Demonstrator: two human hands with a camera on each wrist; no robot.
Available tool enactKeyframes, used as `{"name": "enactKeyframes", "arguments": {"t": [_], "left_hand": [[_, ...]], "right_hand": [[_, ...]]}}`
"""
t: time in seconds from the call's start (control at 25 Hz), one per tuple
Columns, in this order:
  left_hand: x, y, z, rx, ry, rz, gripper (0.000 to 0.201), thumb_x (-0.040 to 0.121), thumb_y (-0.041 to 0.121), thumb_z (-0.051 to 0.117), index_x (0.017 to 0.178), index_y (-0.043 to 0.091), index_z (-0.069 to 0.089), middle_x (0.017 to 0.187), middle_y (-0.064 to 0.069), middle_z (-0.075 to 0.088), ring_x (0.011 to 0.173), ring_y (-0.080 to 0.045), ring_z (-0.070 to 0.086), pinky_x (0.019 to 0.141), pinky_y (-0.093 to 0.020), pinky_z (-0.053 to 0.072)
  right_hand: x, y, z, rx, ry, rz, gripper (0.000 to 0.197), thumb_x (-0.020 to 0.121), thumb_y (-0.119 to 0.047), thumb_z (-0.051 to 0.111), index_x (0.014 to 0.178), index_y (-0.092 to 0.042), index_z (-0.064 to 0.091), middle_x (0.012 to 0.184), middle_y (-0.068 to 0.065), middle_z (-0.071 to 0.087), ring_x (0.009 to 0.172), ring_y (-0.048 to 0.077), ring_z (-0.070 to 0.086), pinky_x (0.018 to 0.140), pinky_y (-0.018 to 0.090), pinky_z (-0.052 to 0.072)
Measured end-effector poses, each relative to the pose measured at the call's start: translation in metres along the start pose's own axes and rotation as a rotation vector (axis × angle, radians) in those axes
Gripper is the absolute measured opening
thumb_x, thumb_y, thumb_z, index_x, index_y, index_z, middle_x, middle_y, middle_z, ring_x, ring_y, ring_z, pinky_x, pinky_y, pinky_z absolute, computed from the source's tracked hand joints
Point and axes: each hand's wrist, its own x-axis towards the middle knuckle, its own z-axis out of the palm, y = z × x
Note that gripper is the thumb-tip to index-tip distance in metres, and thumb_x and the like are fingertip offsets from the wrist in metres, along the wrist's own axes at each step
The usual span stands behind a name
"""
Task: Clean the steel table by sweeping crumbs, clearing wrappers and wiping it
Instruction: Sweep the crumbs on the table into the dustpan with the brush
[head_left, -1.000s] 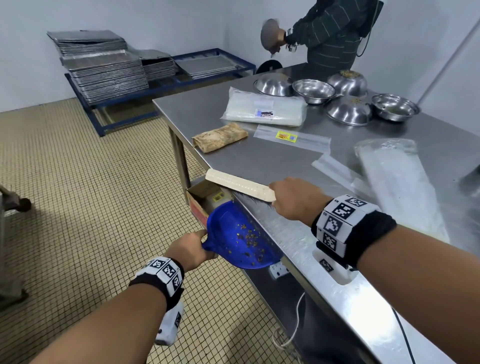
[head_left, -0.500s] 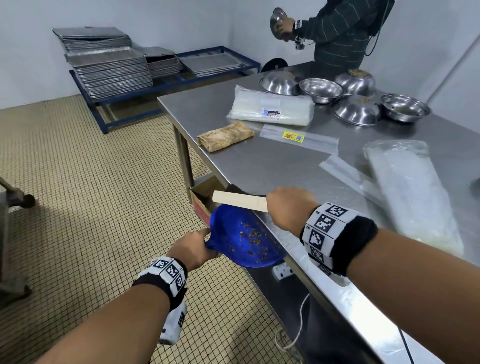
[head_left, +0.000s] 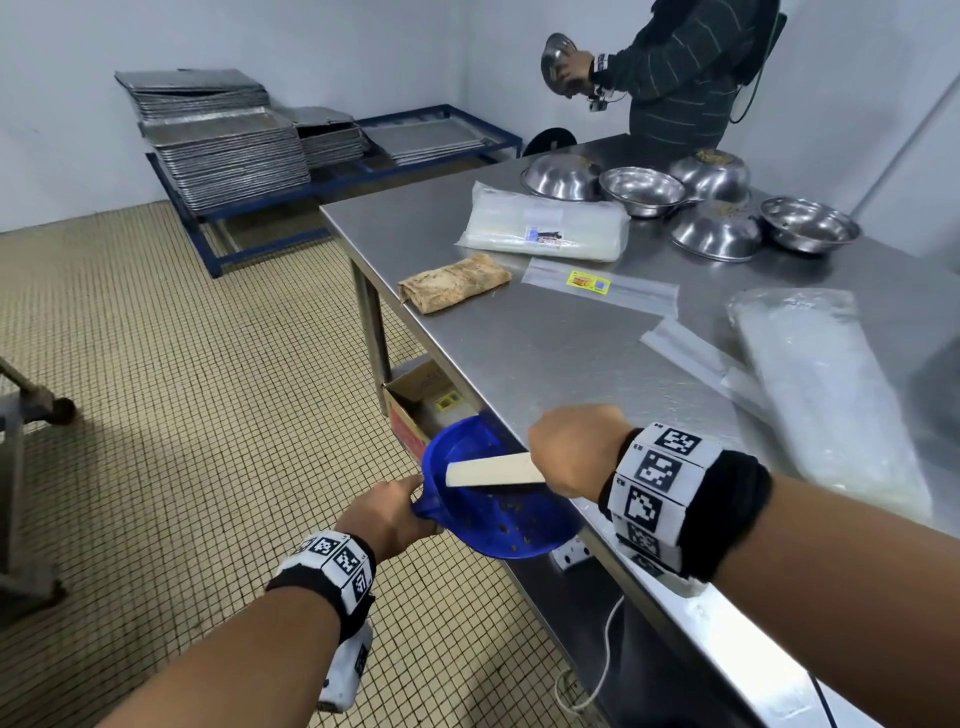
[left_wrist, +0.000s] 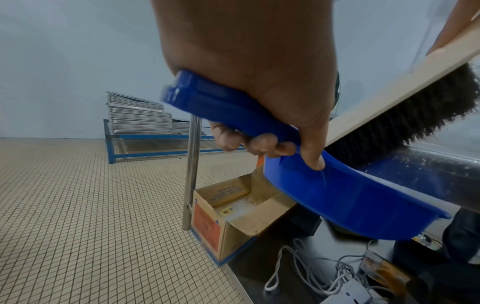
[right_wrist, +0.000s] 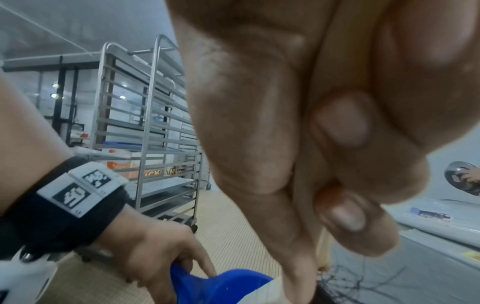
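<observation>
My left hand (head_left: 387, 517) grips the handle of a blue dustpan (head_left: 498, 514) held just under the front edge of the steel table (head_left: 545, 343). Brown crumbs (head_left: 511, 530) lie inside the pan. My right hand (head_left: 574, 449) grips a wooden brush (head_left: 493, 472) whose pale back reaches out over the pan. The left wrist view shows the fingers curled round the dustpan handle (left_wrist: 228, 111) and the brush's black bristles (left_wrist: 415, 115) above the pan. In the right wrist view the hand (right_wrist: 324, 144) fills the picture, with the pan (right_wrist: 221, 288) below it.
On the table lie a brown paper wrapper (head_left: 454, 282), clear plastic wrappers (head_left: 602, 286), two bagged packs (head_left: 545, 226) and several steel bowls (head_left: 717, 208). An open cardboard box (head_left: 421, 400) stands on the floor under the table. A person (head_left: 675, 73) stands at the far end. Baking trays (head_left: 223, 150) are stacked on a blue rack.
The brush has swept off the table edge and now sits over the dustpan. The pan stays under the edge in my left hand.
</observation>
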Motion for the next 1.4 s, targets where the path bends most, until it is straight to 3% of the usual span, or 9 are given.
{"name": "enactKeyframes", "arguments": {"t": [0.16,0.32,0.4,0.52,0.8,0.96,1.12,1.24,1.4], "left_hand": [[0.002,-0.004,0.005,-0.031,-0.009,-0.001,0.075,0.074,0.056,0.07,0.14,0.034,0.044,0.11,0.003,0.069,0.104,-0.018,0.063,0.089,-0.034,0.05],[0.005,-0.002,0.005,-0.041,-0.005,0.001,0.077,0.075,0.056,0.071,0.143,0.034,0.042,0.11,0.003,0.069,0.105,-0.019,0.062,0.087,-0.03,0.048],[0.005,-0.001,0.006,-0.063,-0.01,0.013,0.077,0.074,0.056,0.071,0.142,0.034,0.043,0.105,0.005,0.07,0.101,-0.017,0.063,0.086,-0.032,0.05],[0.003,0.003,0.008,-0.051,-0.006,0.05,0.07,0.076,0.054,0.07,0.138,0.034,0.045,0.1,0.006,0.071,0.096,-0.015,0.064,0.083,-0.032,0.05],[-0.007,0.012,0.008,-0.048,0.012,0.073,0.061,0.076,0.05,0.071,0.132,0.04,0.049,0.098,0.007,0.07,0.088,-0.015,0.065,0.082,-0.033,0.052],[-0.008,0.013,0.012,-0.031,0.0,0.08,0.063,0.074,0.053,0.071,0.132,0.043,0.048,0.103,0.009,0.07,0.098,-0.015,0.064,0.085,-0.033,0.051],[-0.01,0.011,0.015,-0.054,-0.034,0.071,0.061,0.072,0.055,0.069,0.129,0.043,0.049,0.098,0.011,0.07,0.091,-0.012,0.064,0.083,-0.033,0.052],[-0.014,0.01,0.011,-0.041,-0.029,0.069,0.063,0.074,0.054,0.07,0.132,0.041,0.048,0.099,0.009,0.07,0.091,-0.013,0.065,0.084,-0.033,0.052],[-0.019,0.002,-0.009,-0.007,-0.007,0.054,0.062,0.073,0.053,0.072,0.13,0.039,0.051,0.1,0.008,0.069,0.086,-0.011,0.065,0.078,-0.028,0.05]], "right_hand": [[-0.005,0.011,-0.008,0.023,0.086,-0.036,0.021,0.087,-0.011,0.055,0.105,-0.008,0.066,0.07,-0.001,0.045,0.074,0.023,0.049,0.062,0.028,0.038],[0.002,0.02,-0.016,0.142,0.158,0.065,0.018,0.084,-0.011,0.058,0.1,-0.009,0.066,0.073,0.0,0.052,0.07,0.025,0.048,0.066,0.031,0.04],[0.005,0.023,-0.015,0.164,0.151,0.105,0.019,0.083,-0.011,0.059,0.101,-0.011,0.066,0.069,-0.002,0.045,0.071,0.025,0.049,0.066,0.031,0.04],[0.002,0.023,-0.006,0.146,0.137,0.113,0.021,0.085,-0.01,0.057,0.105,-0.011,0.066,0.074,-0.002,0.047,0.074,0.024,0.05,0.066,0.031,0.04],[-0.025,0.022,0.007,0.024,0.054,0.011,0.025,0.089,-0.013,0.053,0.112,-0.011,0.064,0.068,-0.004,0.042,0.075,0.022,0.049,0.067,0.03,0.039],[-0.036,0.025,0.006,-0.031,0.005,0.001,0.025,0.09,-0.015,0.05,0.111,-0.014,0.064,0.095,0.002,0.063,0.077,0.022,0.05,0.066,0.031,0.039],[-0.035,0.027,0.007,-0.049,-0.05,0.023,0.021,0.089,-0.013,0.051,0.105,-0.013,0.064,0.08,0.0,0.052,0.075,0.021,0.051,0.063,0.03,0.039],[-0.029,0.031,0.006,-0.049,-0.053,0.042,0.02,0.087,-0.014,0.054,0.104,-0.01,0.064,0.083,0.001,0.053,0.075,0.022,0.052,0.062,0.029,0.04],[-0.017,0.04,0.001,0.031,-0.019,0.018,0.027,0.083,-0.023,0.061,0.106,-0.01,0.066,0.097,0.006,0.064,0.082,0.026,0.056,0.073,0.031,0.048]]}}
